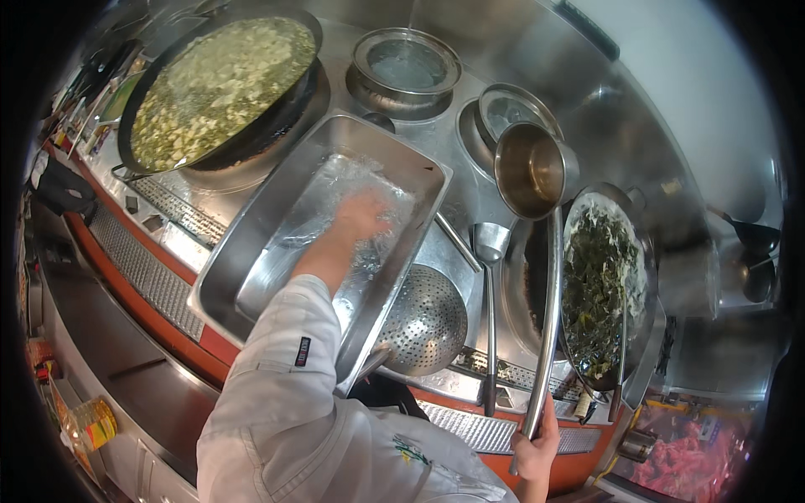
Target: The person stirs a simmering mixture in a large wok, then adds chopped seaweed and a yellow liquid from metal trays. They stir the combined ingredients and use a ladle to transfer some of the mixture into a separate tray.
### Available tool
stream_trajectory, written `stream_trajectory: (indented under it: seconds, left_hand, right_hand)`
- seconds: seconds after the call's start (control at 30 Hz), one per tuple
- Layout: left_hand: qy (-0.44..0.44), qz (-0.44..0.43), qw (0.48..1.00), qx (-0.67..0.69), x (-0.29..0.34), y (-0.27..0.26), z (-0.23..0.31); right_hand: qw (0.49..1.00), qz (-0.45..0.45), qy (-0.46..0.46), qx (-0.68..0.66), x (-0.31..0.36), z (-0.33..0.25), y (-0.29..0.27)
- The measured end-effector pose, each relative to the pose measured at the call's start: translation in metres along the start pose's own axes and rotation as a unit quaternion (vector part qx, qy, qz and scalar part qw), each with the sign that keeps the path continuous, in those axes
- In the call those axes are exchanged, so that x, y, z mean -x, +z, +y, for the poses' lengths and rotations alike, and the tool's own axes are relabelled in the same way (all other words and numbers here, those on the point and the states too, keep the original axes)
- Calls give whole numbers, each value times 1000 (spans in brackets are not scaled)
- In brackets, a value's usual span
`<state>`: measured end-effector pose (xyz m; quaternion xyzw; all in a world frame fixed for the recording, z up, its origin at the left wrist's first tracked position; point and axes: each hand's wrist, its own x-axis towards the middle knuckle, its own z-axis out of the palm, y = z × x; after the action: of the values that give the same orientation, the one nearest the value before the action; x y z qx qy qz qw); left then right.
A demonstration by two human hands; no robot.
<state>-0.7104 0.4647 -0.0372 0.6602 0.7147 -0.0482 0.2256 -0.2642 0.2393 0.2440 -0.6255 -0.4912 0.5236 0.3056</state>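
My left hand (365, 215) is down inside a deep rectangular steel pan (243, 226), over splashing water (344, 189). Its fingers are smeared by motion. The pan sits tilted on the steel stove top. My right hand (535, 444) is closed around the long metal handle of a deep, round-bowled ladle (531, 172). The bowl hangs over the stove to the right of the pan. Against the pan's right side rests a round perforated strainer (423, 323). A smaller ladle (490, 243) lies between the strainer and my ladle.
A large wok (222, 92) of pale cubes and green bits in liquid stands at far left. Another wok (604, 289) holds dark leafy greens at right. Two round water-filled pots (408, 63) (511, 113) stand behind. A plastic-lined bin (688, 453) with pinkish-red contents is at lower right.
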Motion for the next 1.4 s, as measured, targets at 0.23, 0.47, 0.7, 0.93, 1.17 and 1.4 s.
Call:
stream_trajectory:
  seconds: [0.23, 0.47, 0.7, 0.93, 1.17, 1.4]
  left_hand:
    - [-167, 190, 967, 33, -31, 2, -22]
    - [-227, 141, 956, 123, -40, -19, 34]
    - [-23, 376, 865, 332, -71, -34, 100]
    - [170, 338, 925, -9, -62, -25, 60]
    - [55, 50, 996, -39, -45, -21, 26]
    - [117, 102, 988, -6, -50, -20, 48]
  right_hand:
    - [999, 26, 5, -24, -14, 20, -10]
    - [996, -25, 27, -87, -42, 5, -9]
    - [994, -46, 7, -101, -56, -7, -9]
    - [996, -52, 2, -71, -58, -4, -9]
    - [992, -81, 31, -89, -53, 4, -11]
    - [994, -70, 37, -82, -50, 6, -9]
